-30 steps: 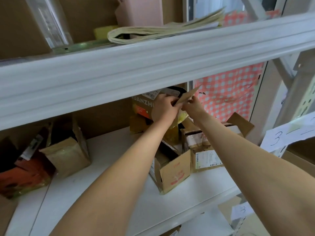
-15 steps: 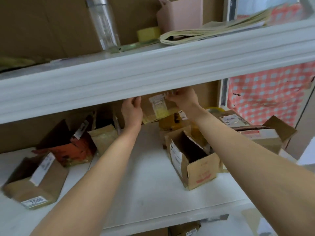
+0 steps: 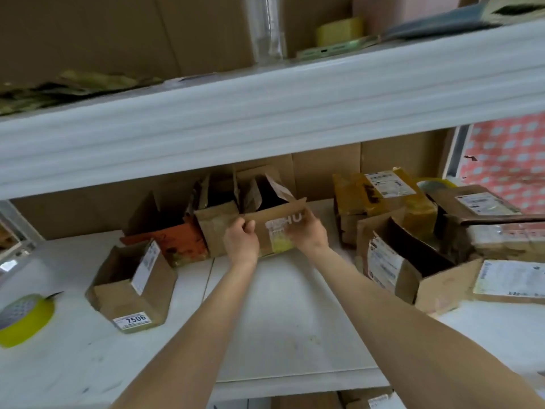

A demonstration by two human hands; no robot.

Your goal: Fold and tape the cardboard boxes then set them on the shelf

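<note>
Just the head view to go on, so here's how it reads.

Both your arms reach in from the bottom of the frame to the middle. Your left hand (image 3: 240, 240) has its fingers curled round the left edge of the small cardboard box (image 3: 272, 216), and your right hand (image 3: 308, 234) wraps the right end, with fingers over the printed front. So both hands are full of the same box, one at each end, which I'd guess is to keep it square while you seat it.

The box sits at centre frame, low on the white shelf (image 3: 280, 305) and tucked just beside the plain brown box (image 3: 213, 225) on its left. It looks like it's touching down or about to, but I can't tell which. The dark opening and loose flaps behind it suggest the top isn't closed. I can't tell if those flaps belong to your box or a neighbour.

At lower left, the yellow tape roll (image 3: 25, 318) lies flat near the shelf's front edge, handy for the taping. The open box with the 7506 label (image 3: 132, 287) is next to it. Another open box (image 3: 413, 270) at right looks unfinished too, so I'd say you're mid-job.
</note>
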